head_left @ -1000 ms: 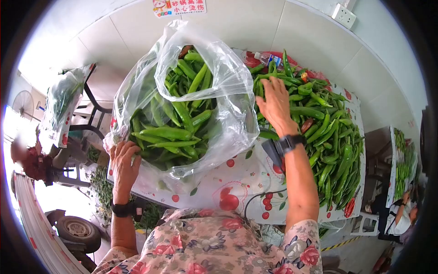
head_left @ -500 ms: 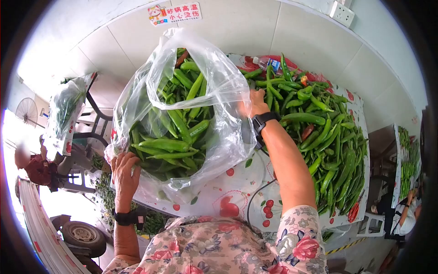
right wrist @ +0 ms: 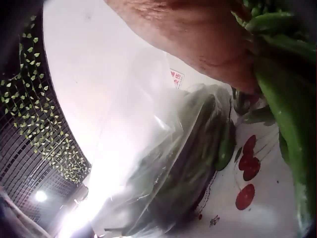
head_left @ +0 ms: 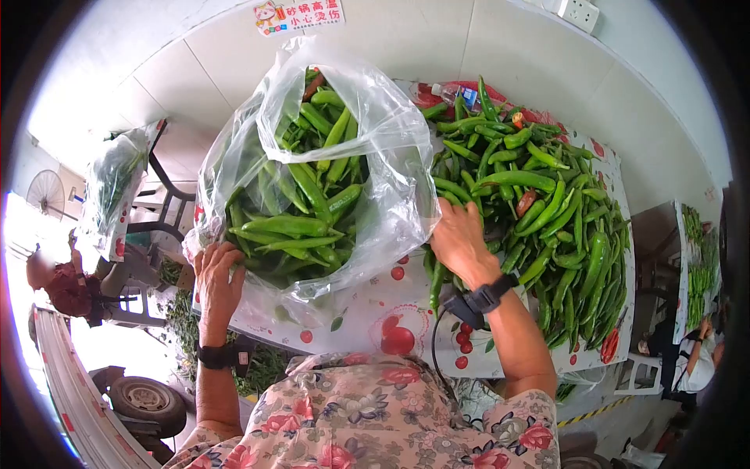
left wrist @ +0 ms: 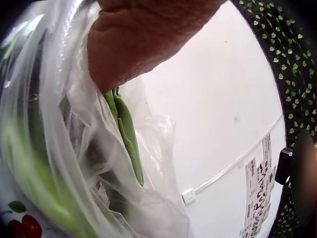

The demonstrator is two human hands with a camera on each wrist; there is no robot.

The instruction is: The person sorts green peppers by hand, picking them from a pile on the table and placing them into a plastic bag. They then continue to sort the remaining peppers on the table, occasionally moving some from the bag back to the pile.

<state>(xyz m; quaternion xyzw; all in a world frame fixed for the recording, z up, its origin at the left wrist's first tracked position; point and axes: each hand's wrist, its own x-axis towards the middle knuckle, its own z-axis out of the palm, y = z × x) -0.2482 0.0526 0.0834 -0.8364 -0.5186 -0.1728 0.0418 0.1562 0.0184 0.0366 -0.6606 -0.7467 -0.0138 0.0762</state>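
A clear plastic bag (head_left: 402,160) full of green peppers (head_left: 289,227) stands open on the left of the table. My left hand (head_left: 218,283) grips its left edge; in the left wrist view the hand (left wrist: 143,39) covers part of the crumpled plastic (left wrist: 81,99). Beside the bag's right side, my right hand (head_left: 462,241) rests at the near left edge of a loose pepper pile (head_left: 547,211). One long pepper (head_left: 436,285) sticks out below that hand. Its fingertips are hidden, and the right wrist view shows mostly the palm side (right wrist: 198,39) against large peppers (right wrist: 285,109).
A plastic bottle (head_left: 453,94) and red netting lie behind the pile. A cherry-patterned cloth (head_left: 359,328) covers the table, with a black cable (head_left: 434,344) at its front. A tiled wall (head_left: 406,47) stands behind. Other tables and people are at both sides.
My right hand moved from the pile to the bag's right side, then back right and nearer my body. A pepper now juts below it. My left hand stays at the bag's edge.
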